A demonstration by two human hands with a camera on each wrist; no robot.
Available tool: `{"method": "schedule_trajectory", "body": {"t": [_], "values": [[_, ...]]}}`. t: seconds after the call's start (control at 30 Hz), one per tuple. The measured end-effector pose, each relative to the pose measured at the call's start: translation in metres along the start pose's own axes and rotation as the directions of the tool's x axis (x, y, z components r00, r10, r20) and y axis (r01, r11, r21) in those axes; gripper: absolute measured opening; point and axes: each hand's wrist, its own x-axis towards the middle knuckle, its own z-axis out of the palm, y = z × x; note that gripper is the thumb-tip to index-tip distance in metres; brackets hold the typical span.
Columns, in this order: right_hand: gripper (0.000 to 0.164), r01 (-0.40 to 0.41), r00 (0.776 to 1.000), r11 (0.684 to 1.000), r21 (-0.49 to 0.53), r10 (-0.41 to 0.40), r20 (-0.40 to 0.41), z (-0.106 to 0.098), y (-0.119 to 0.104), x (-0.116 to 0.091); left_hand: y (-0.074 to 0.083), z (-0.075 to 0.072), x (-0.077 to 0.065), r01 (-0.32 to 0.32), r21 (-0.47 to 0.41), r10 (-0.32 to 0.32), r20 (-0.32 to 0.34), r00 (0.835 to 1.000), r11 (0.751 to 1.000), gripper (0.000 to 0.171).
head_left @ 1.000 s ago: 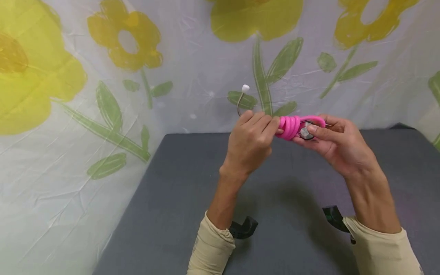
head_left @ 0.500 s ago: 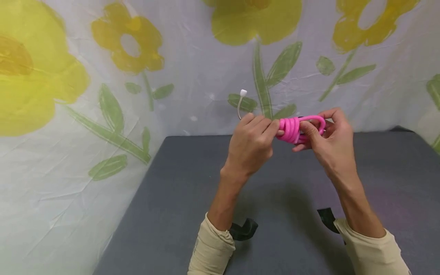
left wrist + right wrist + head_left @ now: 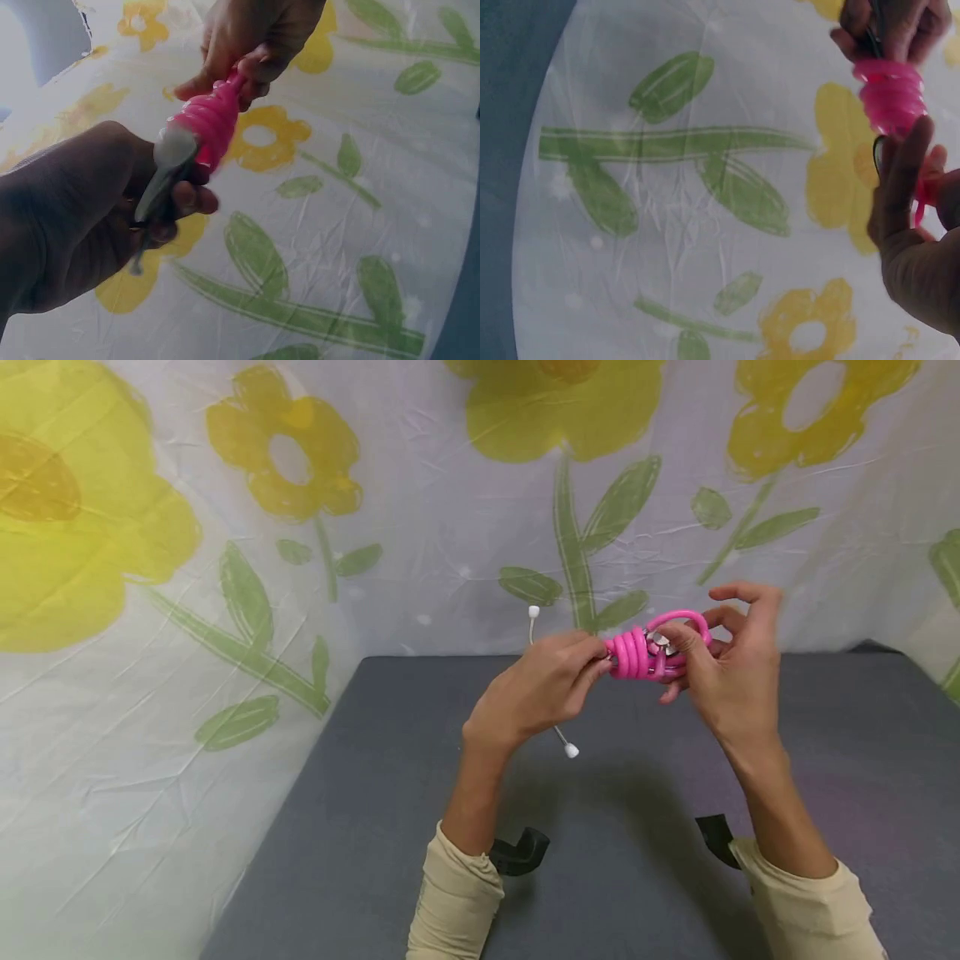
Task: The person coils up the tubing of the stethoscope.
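A stethoscope (image 3: 631, 653) with pink tubing, wound in several tight turns round itself, is held in the air between both hands. At its left end my left hand (image 3: 536, 693) pinches it; two thin metal ear tubes with white eartips (image 3: 572, 750) stick out above and below that hand. My right hand (image 3: 738, 672) holds the other end, thumb against the silvery chest piece (image 3: 662, 642) and a pink loop. Its index finger is raised off the tubing. In the right wrist view the pink coil (image 3: 891, 96) shows between the two hands.
Below the hands lies a dark grey table surface (image 3: 420, 793). Behind and left of it hangs a pale sheet printed with yellow flowers (image 3: 288, 456) and green leaves. Black wrist mounts (image 3: 521, 852) stick out from both beige sleeves (image 3: 456, 893).
My left hand has turned and tipped, so a second eartip now shows beneath it. My right hand has shifted its grip from the chest piece to the loop's end, and the stethoscope has rolled.
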Motion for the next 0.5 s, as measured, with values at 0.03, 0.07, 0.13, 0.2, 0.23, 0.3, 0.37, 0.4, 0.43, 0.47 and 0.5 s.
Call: {"method": "schedule_trajectory", "body": {"t": [0.03,0.07,0.13,0.2,0.23,0.3,0.37,0.4,0.43,0.47,0.5], "values": [[0.041,-0.016,1.000,0.999,-0.039,0.017,0.025,-0.003,0.001,0.001,-0.002,0.000,0.000,-0.001,-0.019,0.002,0.032,0.999,1.000,0.013],[0.039,-0.037,0.998,0.994,-0.106,0.042,0.049,-0.006,0.002,0.002,-0.003,0.001,0.001,0.003,-0.033,-0.001,0.066,0.998,0.999,0.014],[0.043,-0.081,0.989,0.964,-0.254,0.109,0.100,-0.014,0.005,0.004,-0.007,0.005,0.003,0.039,-0.062,-0.030,0.143,0.989,0.997,0.017],[0.053,-0.118,0.974,0.909,-0.399,0.183,0.130,-0.023,0.007,0.007,-0.014,0.012,0.007,0.098,-0.084,-0.076,0.237,0.969,0.992,0.018],[0.058,-0.131,0.965,0.878,-0.460,0.219,0.142,-0.028,0.008,0.009,-0.019,0.018,0.009,0.131,-0.098,-0.098,0.291,0.952,0.986,0.018],[0.065,-0.152,0.946,0.831,-0.535,0.278,0.165,-0.036,0.011,0.013,-0.032,0.033,0.013,0.184,-0.130,-0.118,0.401,0.909,0.974,0.019],[0.070,-0.168,0.922,0.806,-0.568,0.332,0.198,-0.042,0.014,0.016,-0.045,0.052,0.014,0.227,-0.170,-0.109,0.520,0.847,0.959,0.020],[0.073,-0.172,0.907,0.797,-0.579,0.358,0.223,-0.044,0.015,0.018,-0.050,0.062,0.013,0.250,-0.190,-0.097,0.580,0.809,0.949,0.020],[0.075,-0.175,0.889,0.788,-0.590,0.384,0.249,-0.045,0.016,0.019,-0.055,0.071,0.012,0.271,-0.204,-0.082,0.638,0.765,0.941,0.022],[0.077,-0.174,0.873,0.781,-0.599,0.404,0.274,-0.046,0.017,0.020,-0.059,0.080,0.011,0.298,-0.216,-0.068,0.696,0.715,0.930,0.025],[0.078,-0.171,0.857,0.774,-0.610,0.422,0.296,-0.046,0.018,0.021,-0.061,0.087,0.010,0.343,-0.216,-0.067,0.754,0.653,0.914,0.028]]}}
